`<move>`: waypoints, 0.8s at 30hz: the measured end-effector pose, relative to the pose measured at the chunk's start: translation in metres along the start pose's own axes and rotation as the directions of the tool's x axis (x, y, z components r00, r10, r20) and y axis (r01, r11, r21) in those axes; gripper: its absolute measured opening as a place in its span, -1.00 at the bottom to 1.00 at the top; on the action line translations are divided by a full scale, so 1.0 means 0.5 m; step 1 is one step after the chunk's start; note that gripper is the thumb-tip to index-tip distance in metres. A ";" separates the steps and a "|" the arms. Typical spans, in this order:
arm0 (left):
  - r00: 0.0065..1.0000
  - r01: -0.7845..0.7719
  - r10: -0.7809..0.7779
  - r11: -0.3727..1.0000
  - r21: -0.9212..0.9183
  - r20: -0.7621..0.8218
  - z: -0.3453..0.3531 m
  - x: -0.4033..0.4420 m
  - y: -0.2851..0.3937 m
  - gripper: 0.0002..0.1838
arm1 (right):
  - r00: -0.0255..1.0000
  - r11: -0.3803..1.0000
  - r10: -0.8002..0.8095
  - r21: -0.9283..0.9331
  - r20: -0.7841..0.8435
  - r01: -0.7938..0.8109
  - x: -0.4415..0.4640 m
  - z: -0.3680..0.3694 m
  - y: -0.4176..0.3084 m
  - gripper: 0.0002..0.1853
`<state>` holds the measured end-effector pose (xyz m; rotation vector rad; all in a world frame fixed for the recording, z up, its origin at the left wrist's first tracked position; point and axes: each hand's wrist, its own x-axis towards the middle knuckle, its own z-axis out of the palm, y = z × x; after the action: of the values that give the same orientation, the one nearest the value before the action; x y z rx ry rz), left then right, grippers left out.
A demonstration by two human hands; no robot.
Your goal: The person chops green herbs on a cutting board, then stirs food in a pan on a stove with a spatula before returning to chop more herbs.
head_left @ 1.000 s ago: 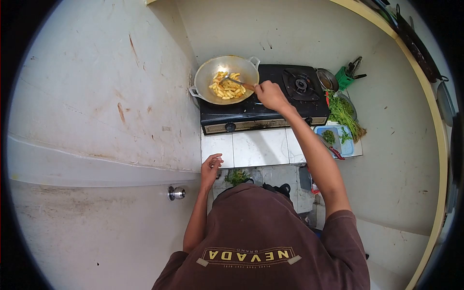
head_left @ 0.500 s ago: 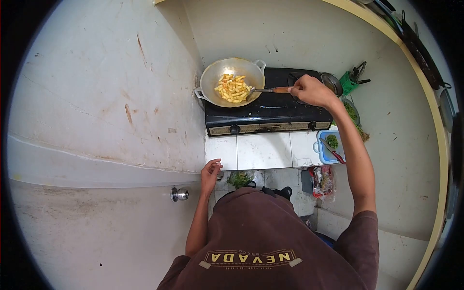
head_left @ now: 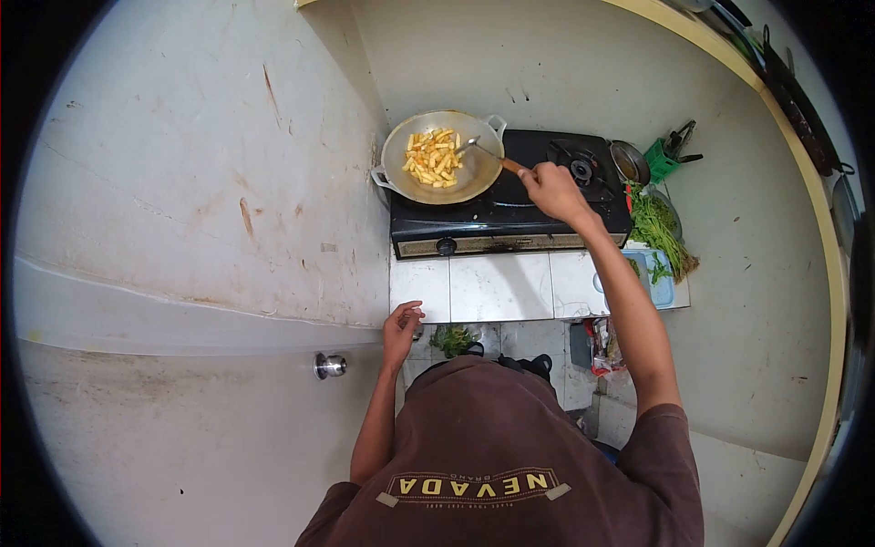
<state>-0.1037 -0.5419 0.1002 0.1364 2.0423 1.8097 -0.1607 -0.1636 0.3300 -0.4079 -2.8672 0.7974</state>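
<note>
My right hand is closed around the wooden handle of a metal spatula, reaching in from the right. The spatula's metal end is over the right side of the wok, beside a heap of yellow strip-cut food pieces with orange bits. Two-handled and light-coloured, the wok sits on the left burner of a black gas stove. My left hand hangs near the front edge of the white tiled counter, its fingers loosely bent and apart with nothing in them.
Right of the stove are a metal pan, a green utensil basket, leafy greens and a blue tray. A door knob is at my left. More greens lie low, below the counter edge.
My right hand has moved left and slightly down, and the spatula end has lifted toward the wok's upper right. The food pieces are heaped more to the left. My left hand stays near the counter edge.
</note>
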 end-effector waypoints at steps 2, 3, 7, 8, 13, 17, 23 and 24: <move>1.000 -0.003 0.003 1.000 0.008 0.010 0.006 0.004 -0.006 -0.73 | 0.998 0.999 0.041 -0.026 0.041 -0.040 0.002 -0.026 0.000 -0.54; 1.000 -0.015 0.015 1.000 0.022 0.020 0.010 0.005 -0.002 -0.73 | 0.996 0.998 0.061 -0.037 0.058 -0.059 0.002 -0.035 0.000 -0.53; 0.997 -0.057 0.056 0.998 0.026 0.051 0.033 0.009 0.013 -0.73 | 0.998 1.000 0.023 0.017 0.059 -0.024 -0.012 -0.010 0.022 -0.58; 0.997 -0.053 0.051 0.998 0.029 0.062 0.038 0.011 0.017 -0.73 | 0.999 1.000 0.002 0.000 0.053 -0.002 -0.013 0.018 0.044 -0.56; 0.990 -0.015 0.007 0.998 0.061 0.138 0.072 0.028 0.028 -0.74 | 0.988 0.959 0.152 0.235 0.033 -0.156 -0.044 0.105 0.037 -0.45; 0.981 -0.020 0.007 0.998 0.065 0.193 0.098 0.041 0.036 -0.74 | 0.972 0.892 0.206 0.388 0.113 -0.234 -0.054 0.149 0.077 -0.27; 0.960 -0.031 0.007 0.996 0.083 0.281 0.147 0.058 0.043 -0.74 | 0.969 0.855 0.165 0.463 0.184 -0.233 -0.083 0.163 0.126 -0.23; 0.958 -0.029 0.002 0.996 0.090 0.286 0.156 0.060 0.048 -0.74 | 0.972 0.857 0.153 0.466 0.178 -0.220 -0.085 0.164 0.132 -0.22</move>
<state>-0.1075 -0.4558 0.1106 0.4170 1.9220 1.5971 -0.1223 -0.1613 0.2233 -0.5862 -2.6242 1.5851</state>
